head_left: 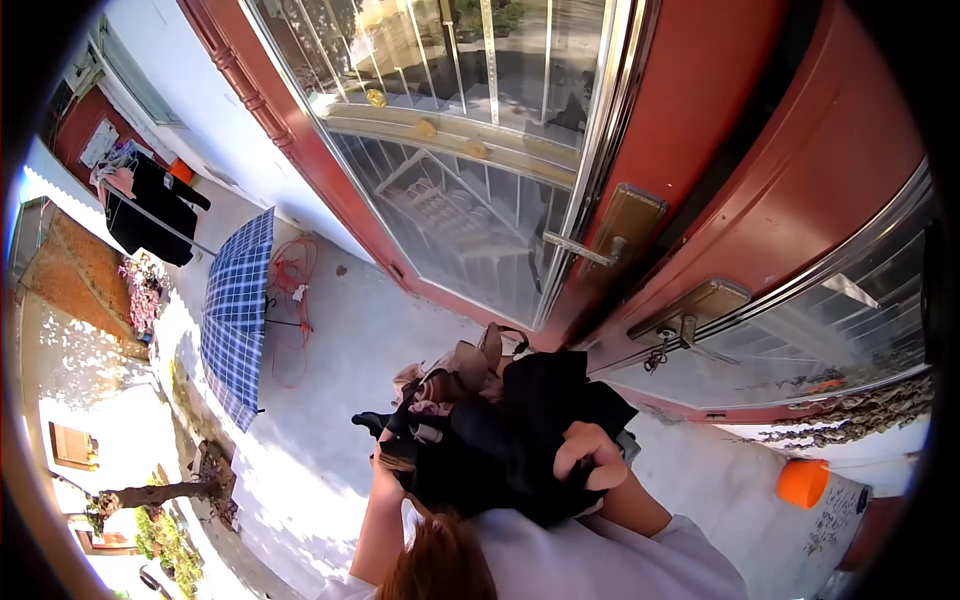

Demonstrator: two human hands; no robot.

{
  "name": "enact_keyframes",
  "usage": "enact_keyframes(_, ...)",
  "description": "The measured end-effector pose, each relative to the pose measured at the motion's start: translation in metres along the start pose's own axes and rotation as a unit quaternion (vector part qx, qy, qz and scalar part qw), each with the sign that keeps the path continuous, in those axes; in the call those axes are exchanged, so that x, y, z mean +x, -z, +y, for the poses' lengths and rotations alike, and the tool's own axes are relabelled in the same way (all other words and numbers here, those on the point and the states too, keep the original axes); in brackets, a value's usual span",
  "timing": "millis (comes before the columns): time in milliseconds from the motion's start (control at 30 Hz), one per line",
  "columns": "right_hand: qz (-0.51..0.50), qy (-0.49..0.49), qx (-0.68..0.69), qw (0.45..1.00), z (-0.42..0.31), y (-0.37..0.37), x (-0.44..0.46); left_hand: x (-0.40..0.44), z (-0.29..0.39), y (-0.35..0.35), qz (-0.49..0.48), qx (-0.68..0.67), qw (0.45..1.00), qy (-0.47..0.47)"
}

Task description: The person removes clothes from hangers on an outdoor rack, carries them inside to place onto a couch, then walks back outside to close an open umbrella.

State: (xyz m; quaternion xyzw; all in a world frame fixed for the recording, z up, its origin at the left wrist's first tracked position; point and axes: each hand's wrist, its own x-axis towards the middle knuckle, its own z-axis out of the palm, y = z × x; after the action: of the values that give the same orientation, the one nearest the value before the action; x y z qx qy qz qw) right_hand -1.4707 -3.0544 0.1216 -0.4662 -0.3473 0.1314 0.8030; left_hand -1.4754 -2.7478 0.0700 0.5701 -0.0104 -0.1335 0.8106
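A bundle of black clothes (480, 465) is held against my front, with beige and pinkish garments (465, 370) on its far side. My right hand (590, 455) lies over the right side of the bundle, its fingers curled into the black cloth. On the other side, my left hand (388, 458) grips the bundle's edge; the clothes hide most of its fingers. In front of me stands a red-framed glass door (450, 200) with a metal lever handle (590, 250). A second red door (790, 250) is at the right, with keys (657, 355) hanging at its lock.
An open blue checked umbrella (235, 320) rests on the pale floor (340, 330) at the left, beside a tangled red cord (292, 265). Dark clothes (150, 210) hang farther back. An orange bucket (802, 483) stands at the right wall. A tree trunk (165, 493) is at lower left.
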Motion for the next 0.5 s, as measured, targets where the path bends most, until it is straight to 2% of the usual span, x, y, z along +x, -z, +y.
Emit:
enact_keyframes(233, 0.106, 0.041, -0.049, 0.992, 0.036, -0.046, 0.040, -0.004, 0.014, 0.082, 0.017, -0.023, 0.999, -0.020)
enact_keyframes(400, 0.206, -0.023, -0.074, 0.975, 0.043, -0.094, 0.062, 0.002, 0.012, 0.124, 0.008, -0.034, 0.999, -0.027)
enact_keyframes(500, 0.214, -0.030, -0.108, 0.970, 0.046, -0.104, 0.063, 0.008, 0.012, 0.139, -0.001, -0.035, 0.999, -0.036)
